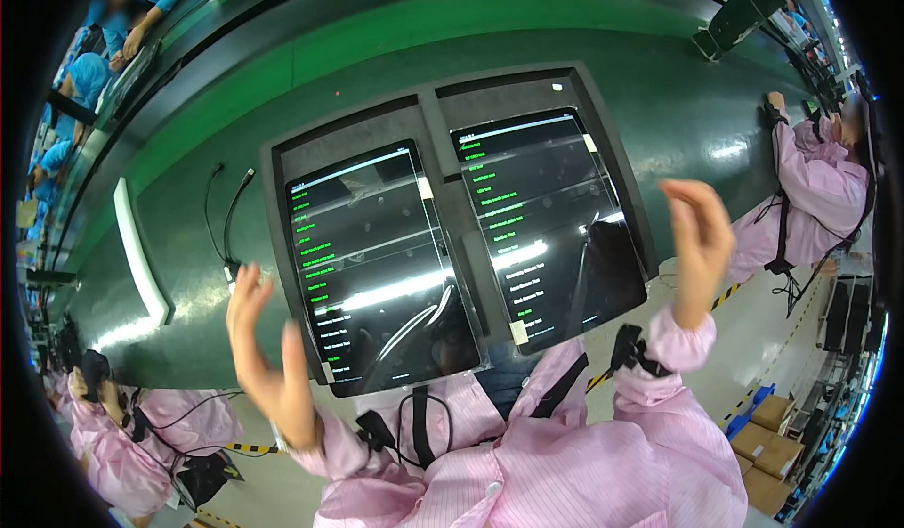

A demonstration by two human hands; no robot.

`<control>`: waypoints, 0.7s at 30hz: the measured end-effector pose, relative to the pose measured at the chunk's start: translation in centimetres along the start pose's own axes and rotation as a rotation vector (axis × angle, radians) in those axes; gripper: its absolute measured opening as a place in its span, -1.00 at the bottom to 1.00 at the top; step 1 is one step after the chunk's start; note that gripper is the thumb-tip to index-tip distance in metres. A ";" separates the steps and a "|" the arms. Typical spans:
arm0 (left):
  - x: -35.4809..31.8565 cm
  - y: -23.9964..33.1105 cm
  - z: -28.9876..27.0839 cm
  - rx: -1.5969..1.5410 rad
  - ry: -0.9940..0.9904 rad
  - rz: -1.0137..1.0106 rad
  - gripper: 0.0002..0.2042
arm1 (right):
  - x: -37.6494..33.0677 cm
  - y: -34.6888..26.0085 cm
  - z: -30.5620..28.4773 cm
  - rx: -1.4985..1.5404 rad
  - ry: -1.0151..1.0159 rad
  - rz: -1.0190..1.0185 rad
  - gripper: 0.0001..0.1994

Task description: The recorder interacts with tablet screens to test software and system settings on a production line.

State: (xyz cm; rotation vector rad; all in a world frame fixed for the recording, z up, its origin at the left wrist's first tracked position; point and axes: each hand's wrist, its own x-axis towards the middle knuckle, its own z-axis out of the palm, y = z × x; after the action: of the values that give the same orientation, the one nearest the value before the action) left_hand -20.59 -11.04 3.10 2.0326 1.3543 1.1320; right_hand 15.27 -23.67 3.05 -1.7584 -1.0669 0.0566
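Between our raised fingers lay two dark tablets, the left tablet (377, 269) and the right tablet (546, 227), seated in a black tray (443, 128) on the green bench (235, 104). Our left hand (268, 358) and right hand (697, 241) hovered apart from them, fingers loosely spread, holding nothing. Glare probably hid some screen lines, so we judged a flat, light touch best.
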 end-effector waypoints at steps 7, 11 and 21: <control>-10.6 10.4 11.6 -0.603 -1.109 0.281 -0.23 | -5.6 -9.6 -1.8 0.655 0.184 -0.531 -0.87; -14.2 11.2 13.9 -0.626 -1.169 0.277 -0.28 | -7.4 -10.5 -1.7 0.688 0.168 -0.639 -0.84; -12.3 10.2 13.4 -0.830 -1.045 0.366 -0.59 | -7.9 -7.7 -0.4 0.284 -0.293 -0.848 -0.76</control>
State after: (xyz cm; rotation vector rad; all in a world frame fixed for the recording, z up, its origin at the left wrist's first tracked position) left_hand -6.37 -25.48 -1.74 1.7509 -0.0249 0.4286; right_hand 5.85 -28.72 5.86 -0.9571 -1.8441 -0.0616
